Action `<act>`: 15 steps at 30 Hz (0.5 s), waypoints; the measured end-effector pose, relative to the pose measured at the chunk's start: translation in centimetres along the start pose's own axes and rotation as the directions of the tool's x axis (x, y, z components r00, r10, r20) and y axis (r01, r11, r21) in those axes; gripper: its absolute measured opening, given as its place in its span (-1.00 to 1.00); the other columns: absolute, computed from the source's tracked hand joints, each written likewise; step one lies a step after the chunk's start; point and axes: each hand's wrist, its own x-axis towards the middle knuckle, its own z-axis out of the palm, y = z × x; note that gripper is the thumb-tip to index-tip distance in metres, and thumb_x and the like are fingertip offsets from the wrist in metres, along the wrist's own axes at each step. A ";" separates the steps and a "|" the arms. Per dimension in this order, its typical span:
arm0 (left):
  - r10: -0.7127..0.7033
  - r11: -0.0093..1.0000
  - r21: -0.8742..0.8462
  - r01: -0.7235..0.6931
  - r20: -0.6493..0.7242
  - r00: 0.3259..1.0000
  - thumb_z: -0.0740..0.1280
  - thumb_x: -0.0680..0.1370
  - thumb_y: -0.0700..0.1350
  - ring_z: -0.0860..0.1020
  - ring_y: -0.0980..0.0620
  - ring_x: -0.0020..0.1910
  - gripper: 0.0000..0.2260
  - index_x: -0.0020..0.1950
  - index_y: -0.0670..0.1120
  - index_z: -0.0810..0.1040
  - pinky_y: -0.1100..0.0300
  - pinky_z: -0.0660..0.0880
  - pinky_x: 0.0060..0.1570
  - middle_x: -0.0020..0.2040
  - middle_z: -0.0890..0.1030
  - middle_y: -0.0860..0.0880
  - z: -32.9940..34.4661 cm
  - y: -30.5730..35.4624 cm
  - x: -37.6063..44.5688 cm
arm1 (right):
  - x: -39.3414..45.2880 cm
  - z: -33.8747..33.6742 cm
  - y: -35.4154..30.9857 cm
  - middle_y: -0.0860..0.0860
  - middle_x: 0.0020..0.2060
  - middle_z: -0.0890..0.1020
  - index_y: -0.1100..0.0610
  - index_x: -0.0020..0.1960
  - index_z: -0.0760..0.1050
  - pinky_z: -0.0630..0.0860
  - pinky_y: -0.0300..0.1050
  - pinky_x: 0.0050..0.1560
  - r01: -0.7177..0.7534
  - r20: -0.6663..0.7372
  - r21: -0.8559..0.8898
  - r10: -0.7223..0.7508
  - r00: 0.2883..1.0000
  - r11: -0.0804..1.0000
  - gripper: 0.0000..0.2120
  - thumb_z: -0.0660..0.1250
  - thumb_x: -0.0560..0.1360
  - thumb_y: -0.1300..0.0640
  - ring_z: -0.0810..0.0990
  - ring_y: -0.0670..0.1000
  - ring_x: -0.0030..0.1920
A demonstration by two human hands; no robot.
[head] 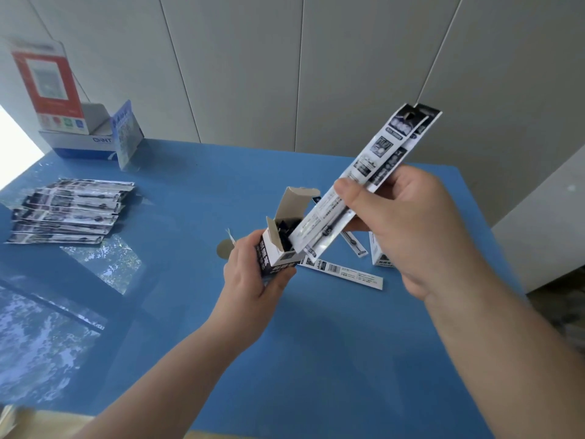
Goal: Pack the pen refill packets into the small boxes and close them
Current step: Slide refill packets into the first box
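- The left hand is wrapped around a small box, holding it upright above the blue surface; the fingers are closed on the box's lower half.
- The box's top flap stands open and tilts back, a side flap sticks out to the left, and dark packet ends show inside the opening.
- The right hand is pinched shut on a few long refill packets, thumb on top at about mid-length; at least 2 packets show at the upper end.
- These held packets slant from upper right down to lower left, with the lower ends at the box's open mouth; whether they are already inside I cannot tell.
- On the surface under the hands lies 1 loose packet flat, and another packet shows partly behind the right hand.
- A second small box sits just beside the right hand, mostly hidden by it.
- A fanned stack of packets lies well apart at the left of the surface.
- At the far left corner stands a blue-and-white carton with a red card leaning in it and a blue leaflet against it.
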 end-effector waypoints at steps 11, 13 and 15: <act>0.054 0.993 0.106 -0.055 0.012 0.998 0.34 0.51 0.04 0.37 0.20 0.22 -0.55 0.34 0.23 0.24 -0.16 0.37 0.26 0.19 0.45 0.16 0.2 0.1 -0.2 | 1.2 2.1 -0.1 -0.01 -0.27 0.75 0.09 -0.13 0.65 0.68 -0.02 -0.23 0.059 -0.045 -0.204 -0.070 0.997 0.977 -0.88 0.48 0.50 0.04 0.73 -0.05 -0.32; 0.057 0.992 0.114 -0.058 0.010 0.998 0.34 0.52 0.04 0.34 0.27 0.22 -0.55 0.33 0.24 0.24 -0.14 0.37 0.27 0.19 0.45 0.18 0.2 0.2 -0.2 | 1.1 2.4 0.2 -0.04 -0.27 0.75 0.07 -0.12 0.66 0.68 0.09 -0.14 0.045 -0.049 -0.226 -0.057 0.997 0.973 -0.87 0.49 0.48 0.01 0.74 -0.02 -0.27; 0.059 0.992 0.112 -0.059 0.006 0.998 0.35 0.52 0.04 0.34 0.28 0.22 -0.55 0.32 0.25 0.24 -0.14 0.37 0.27 0.19 0.43 0.23 0.2 0.3 -0.2 | 0.8 2.7 0.5 -0.10 -0.27 0.75 0.04 -0.13 0.67 0.68 0.09 -0.11 0.046 -0.055 -0.227 -0.060 0.997 0.973 -0.88 0.50 0.48 0.00 0.73 -0.06 -0.26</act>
